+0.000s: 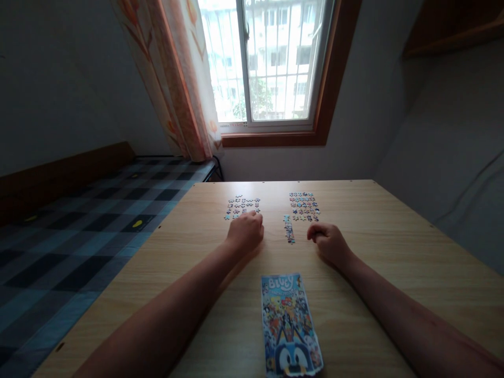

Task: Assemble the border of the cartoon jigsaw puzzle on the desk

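My left hand (246, 229) is closed, knuckles up, at the near edge of the left group of loose jigsaw pieces (232, 205). Its fingertips are turned away, so anything in them is hidden. My right hand (328, 241) is curled closed just right of a narrow joined strip of jigsaw pieces (289, 229), not touching it. Whether it pinches a small piece does not show. Behind the strip, another group of loose jigsaw pieces (304, 205) lies in rough rows. Nearer to me, between my forearms, a colourful Bluey picture sheet (290, 325) lies flat.
Everything lies on a light wooden table (189, 315). Left of it is a bed with a checked cover (71, 247). A barred window (279, 63) and a flowered curtain (169, 68) are beyond the table's far edge. A wooden shelf (457, 39) hangs at upper right.
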{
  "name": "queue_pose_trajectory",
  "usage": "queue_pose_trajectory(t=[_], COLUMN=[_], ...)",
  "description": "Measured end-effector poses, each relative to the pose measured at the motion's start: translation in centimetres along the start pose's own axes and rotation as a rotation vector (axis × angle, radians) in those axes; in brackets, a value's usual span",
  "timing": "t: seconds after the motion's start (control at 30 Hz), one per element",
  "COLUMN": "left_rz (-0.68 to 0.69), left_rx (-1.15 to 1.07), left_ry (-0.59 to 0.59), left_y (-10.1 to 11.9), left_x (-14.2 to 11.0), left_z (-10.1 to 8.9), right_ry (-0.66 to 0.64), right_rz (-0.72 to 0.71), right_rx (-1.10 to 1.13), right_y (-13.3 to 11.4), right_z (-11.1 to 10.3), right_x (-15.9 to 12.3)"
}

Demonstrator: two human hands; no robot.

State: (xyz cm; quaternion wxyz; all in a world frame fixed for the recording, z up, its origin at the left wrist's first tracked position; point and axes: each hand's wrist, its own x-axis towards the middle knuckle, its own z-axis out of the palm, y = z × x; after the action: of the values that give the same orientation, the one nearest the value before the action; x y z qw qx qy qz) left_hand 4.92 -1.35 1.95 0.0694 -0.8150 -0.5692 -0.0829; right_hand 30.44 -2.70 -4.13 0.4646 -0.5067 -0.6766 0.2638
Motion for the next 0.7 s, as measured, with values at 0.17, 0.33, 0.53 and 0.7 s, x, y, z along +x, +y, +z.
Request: queue_pose_trajectory(t=[0.17, 0.33, 0.53, 0.7], left_rz=[-0.161, -0.143, -0.147, -0.126], left_rx=[0.061, 0.077, 0.155, 0.164], left_ry=[-0.023, -0.063, -0.127, -0.180], left_y=[-2.0, -2.5, -1.7, -0.5], left_x=[1.0, 1.1, 0.9, 0.6], left_z=[0.2, 0.9, -0.6, -1.7], right_ry=[0.005, 0.011, 0.026, 0.030], right_rz=[0.018, 0.014, -0.019, -0.030], right_rx=[-0.003, 0.003, 0.006, 0.010], right_y=[0.0, -0.1, -0.4, -0.5], right_z=[0.1, 0.2, 0.1, -0.1], right_x=[-0.1, 0.0, 0.1, 0.2])
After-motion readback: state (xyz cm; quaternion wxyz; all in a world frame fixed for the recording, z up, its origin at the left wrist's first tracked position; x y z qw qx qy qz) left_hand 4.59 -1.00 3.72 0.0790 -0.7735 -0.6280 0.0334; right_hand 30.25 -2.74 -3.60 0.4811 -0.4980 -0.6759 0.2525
